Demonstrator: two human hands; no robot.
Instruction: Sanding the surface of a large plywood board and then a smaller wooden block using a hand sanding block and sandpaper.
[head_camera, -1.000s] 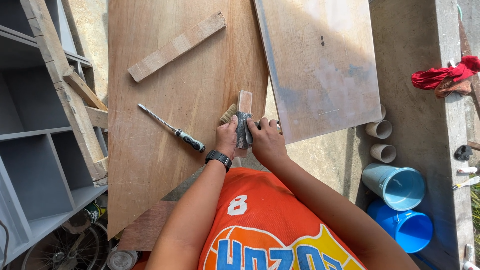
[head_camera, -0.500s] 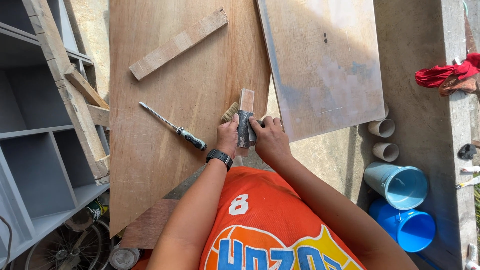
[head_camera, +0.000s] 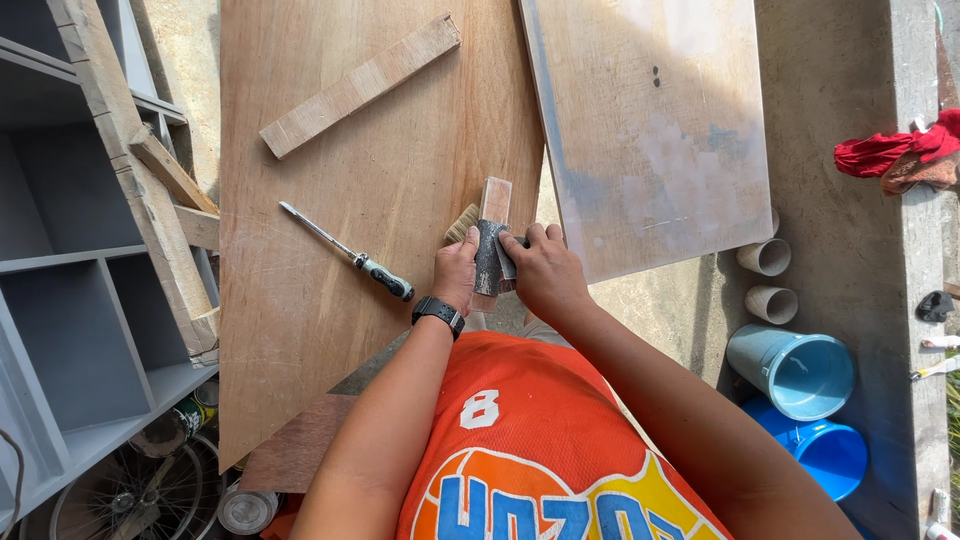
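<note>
Sandpaper (head_camera: 487, 256) is wrapping a small wooden block (head_camera: 492, 205) at the near edge of the plywood sheet (head_camera: 330, 180). Both hands are pinching it: the left hand (head_camera: 456, 275) is closing on its left side, the right hand (head_camera: 540, 272) on its right. Beyond, a screwdriver (head_camera: 345, 254) and a wooden strip (head_camera: 360, 85) are lying apart on the sheet.

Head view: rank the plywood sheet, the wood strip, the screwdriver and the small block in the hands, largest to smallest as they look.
1. plywood sheet
2. wood strip
3. screwdriver, looks somewhat shorter and much thinner than the strip
4. small block, partly hidden by both hands
</note>
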